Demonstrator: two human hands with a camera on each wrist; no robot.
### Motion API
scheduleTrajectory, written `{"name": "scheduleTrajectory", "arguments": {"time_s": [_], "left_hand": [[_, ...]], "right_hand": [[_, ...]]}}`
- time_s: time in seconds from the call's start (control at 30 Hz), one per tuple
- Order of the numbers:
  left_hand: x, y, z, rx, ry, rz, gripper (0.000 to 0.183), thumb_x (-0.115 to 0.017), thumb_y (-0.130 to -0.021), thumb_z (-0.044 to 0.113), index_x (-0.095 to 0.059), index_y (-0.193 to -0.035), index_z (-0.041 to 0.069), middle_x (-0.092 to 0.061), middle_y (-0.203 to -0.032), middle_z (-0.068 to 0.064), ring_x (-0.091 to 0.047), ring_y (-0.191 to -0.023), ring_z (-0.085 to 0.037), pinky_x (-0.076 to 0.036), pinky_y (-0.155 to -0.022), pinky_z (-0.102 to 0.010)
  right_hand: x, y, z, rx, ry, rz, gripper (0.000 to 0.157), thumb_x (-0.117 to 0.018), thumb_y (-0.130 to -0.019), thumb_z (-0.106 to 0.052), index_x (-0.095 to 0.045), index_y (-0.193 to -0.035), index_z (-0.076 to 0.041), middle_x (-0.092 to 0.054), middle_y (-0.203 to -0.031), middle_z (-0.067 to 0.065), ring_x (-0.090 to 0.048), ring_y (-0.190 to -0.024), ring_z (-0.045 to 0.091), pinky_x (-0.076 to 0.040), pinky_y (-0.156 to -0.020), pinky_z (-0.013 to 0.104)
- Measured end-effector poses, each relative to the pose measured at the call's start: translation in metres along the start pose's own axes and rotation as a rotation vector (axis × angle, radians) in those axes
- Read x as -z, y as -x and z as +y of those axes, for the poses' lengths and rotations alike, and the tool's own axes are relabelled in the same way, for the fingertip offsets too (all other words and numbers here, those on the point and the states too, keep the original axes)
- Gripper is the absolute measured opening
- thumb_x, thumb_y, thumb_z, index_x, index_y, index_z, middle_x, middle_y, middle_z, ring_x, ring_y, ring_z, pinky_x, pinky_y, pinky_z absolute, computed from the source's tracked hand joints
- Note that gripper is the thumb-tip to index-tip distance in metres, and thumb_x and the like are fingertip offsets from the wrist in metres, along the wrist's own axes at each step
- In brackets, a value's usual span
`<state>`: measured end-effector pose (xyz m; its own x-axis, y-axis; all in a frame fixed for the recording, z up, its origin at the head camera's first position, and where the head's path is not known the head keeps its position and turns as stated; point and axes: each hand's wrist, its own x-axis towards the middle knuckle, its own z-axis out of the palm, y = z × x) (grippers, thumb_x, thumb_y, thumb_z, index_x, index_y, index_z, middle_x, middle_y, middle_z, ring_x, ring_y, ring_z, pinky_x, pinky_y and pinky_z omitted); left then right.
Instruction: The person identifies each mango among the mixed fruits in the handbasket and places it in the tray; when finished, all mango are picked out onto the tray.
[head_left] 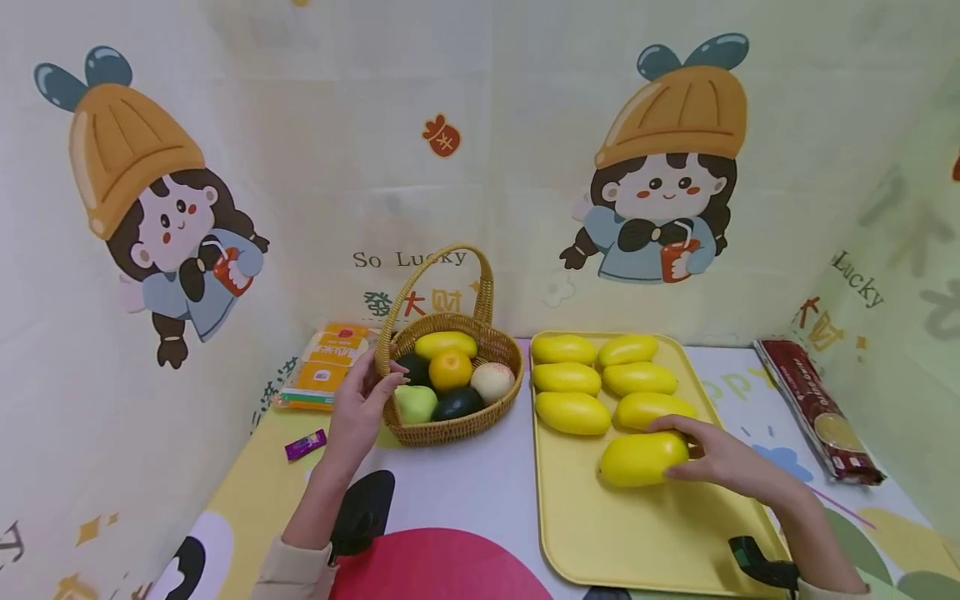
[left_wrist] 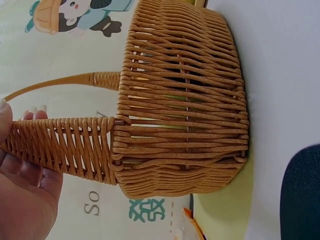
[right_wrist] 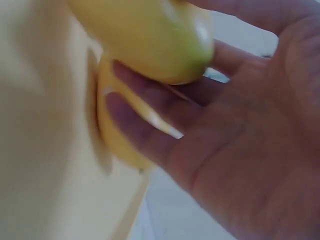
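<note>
My left hand (head_left: 358,410) grips the handle of a wicker basket (head_left: 453,430) at its left side. In the left wrist view, the fingers and thumb curl round the woven handle (left_wrist: 60,147). Inside the basket lie a yellow mango (head_left: 446,344), an orange (head_left: 450,370), a green apple (head_left: 415,404), a pale peach (head_left: 492,383) and two dark avocados, one nearer (head_left: 458,404). My right hand (head_left: 731,460) holds a yellow mango (head_left: 636,458) between thumb and fingers over a yellow tray (head_left: 592,537). Several more mangoes (head_left: 573,413) rest in rows on the tray's far half.
Behind the left hand lies an orange food packet (head_left: 330,354), with a small purple wrapper (head_left: 305,445) nearer. A long dark red packet (head_left: 821,408) lies right of the tray. Printed cloth walls (head_left: 495,167) stand at the back and sides.
</note>
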<state>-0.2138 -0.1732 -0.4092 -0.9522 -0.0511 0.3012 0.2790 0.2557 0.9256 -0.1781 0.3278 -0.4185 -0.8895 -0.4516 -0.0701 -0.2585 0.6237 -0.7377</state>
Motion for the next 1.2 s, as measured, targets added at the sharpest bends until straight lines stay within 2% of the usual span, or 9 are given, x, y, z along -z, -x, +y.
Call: {"name": "scheduleTrajectory", "arguments": {"time_s": [0.2,0.4,0.53,0.6,0.7,0.8,0.87,1.0,1.2], "left_hand": [[0.004,0.002,0.004,-0.005,-0.013,0.013,0.047,-0.058,-0.099,0.039,-0.046,-0.143,0.025,-0.063,-0.116,-0.003,-0.064,-0.108,-0.012,-0.052,-0.092,-0.014],[0.004,0.001,0.008,-0.012,-0.016,0.015,0.048,-0.058,-0.098,0.040,-0.047,-0.142,0.022,-0.064,-0.116,-0.002,-0.062,-0.110,-0.013,-0.052,-0.092,-0.014],[0.004,0.000,0.007,-0.018,-0.016,0.014,0.050,-0.058,-0.099,0.040,-0.047,-0.142,0.018,-0.064,-0.115,-0.002,-0.062,-0.109,-0.014,-0.052,-0.092,-0.014],[0.004,0.000,0.007,-0.021,-0.016,0.013,0.050,-0.058,-0.099,0.039,-0.046,-0.143,0.019,-0.063,-0.115,-0.003,-0.063,-0.108,-0.013,-0.052,-0.092,-0.014],[0.004,0.000,0.006,-0.023,-0.008,0.011,0.049,-0.058,-0.099,0.038,-0.046,-0.144,0.021,-0.063,-0.115,-0.004,-0.064,-0.107,-0.013,-0.052,-0.092,-0.014],[0.004,0.000,0.006,-0.021,0.004,0.006,0.049,-0.058,-0.099,0.037,-0.045,-0.145,0.024,-0.063,-0.116,-0.005,-0.065,-0.107,-0.012,-0.052,-0.092,-0.014],[0.003,0.001,0.006,-0.022,0.008,0.006,0.049,-0.057,-0.099,0.037,-0.045,-0.145,0.025,-0.063,-0.116,-0.005,-0.065,-0.106,-0.012,-0.053,-0.092,-0.014],[0.002,0.001,0.006,-0.021,0.016,0.001,0.047,-0.057,-0.100,0.035,-0.046,-0.145,0.026,-0.063,-0.115,-0.005,-0.065,-0.106,-0.013,-0.053,-0.092,-0.015],[0.000,0.001,0.005,-0.016,0.027,0.002,0.045,-0.058,-0.100,0.034,-0.048,-0.143,0.025,-0.063,-0.114,-0.006,-0.066,-0.105,-0.012,-0.053,-0.092,-0.015]], "right_hand": [[0.013,0.004,0.021,-0.019,-0.008,-0.064,0.052,-0.072,-0.090,-0.024,-0.054,-0.136,-0.009,-0.057,-0.136,0.017,-0.048,-0.108,-0.011,-0.046,-0.085,0.018],[0.020,0.010,0.032,-0.012,0.016,-0.038,0.048,-0.070,-0.091,-0.022,-0.055,-0.135,-0.010,-0.059,-0.131,0.014,-0.049,-0.106,-0.008,-0.046,-0.083,0.022],[0.021,0.012,0.037,-0.033,0.001,-0.012,0.049,-0.069,-0.091,-0.022,-0.055,-0.135,-0.006,-0.059,-0.131,0.018,-0.053,-0.104,-0.006,-0.048,-0.083,0.021],[0.021,0.012,0.038,-0.051,-0.010,0.003,0.050,-0.070,-0.091,-0.022,-0.054,-0.135,-0.004,-0.058,-0.132,0.021,-0.056,-0.105,-0.001,-0.049,-0.083,0.020],[0.022,0.012,0.038,-0.084,-0.022,0.022,0.053,-0.071,-0.090,-0.022,-0.053,-0.136,-0.001,-0.056,-0.134,0.025,-0.060,-0.110,0.014,-0.051,-0.084,0.020],[0.023,0.012,0.039,-0.103,-0.025,0.024,0.055,-0.071,-0.090,-0.023,-0.052,-0.136,0.000,-0.055,-0.135,0.027,-0.059,-0.115,0.030,-0.051,-0.085,0.023],[0.023,0.012,0.039,-0.103,-0.016,0.022,0.056,-0.071,-0.090,-0.023,-0.051,-0.137,0.000,-0.055,-0.136,0.027,-0.058,-0.116,0.035,-0.051,-0.086,0.024],[0.024,0.016,0.038,-0.099,0.009,0.009,0.056,-0.070,-0.091,-0.023,-0.051,-0.138,-0.001,-0.056,-0.136,0.025,-0.057,-0.117,0.033,-0.051,-0.086,0.025],[0.028,0.021,0.034,-0.134,0.033,0.033,0.053,-0.066,-0.094,-0.027,-0.051,-0.138,-0.003,-0.060,-0.133,0.021,-0.061,-0.112,0.020,-0.051,-0.082,0.023]]}}
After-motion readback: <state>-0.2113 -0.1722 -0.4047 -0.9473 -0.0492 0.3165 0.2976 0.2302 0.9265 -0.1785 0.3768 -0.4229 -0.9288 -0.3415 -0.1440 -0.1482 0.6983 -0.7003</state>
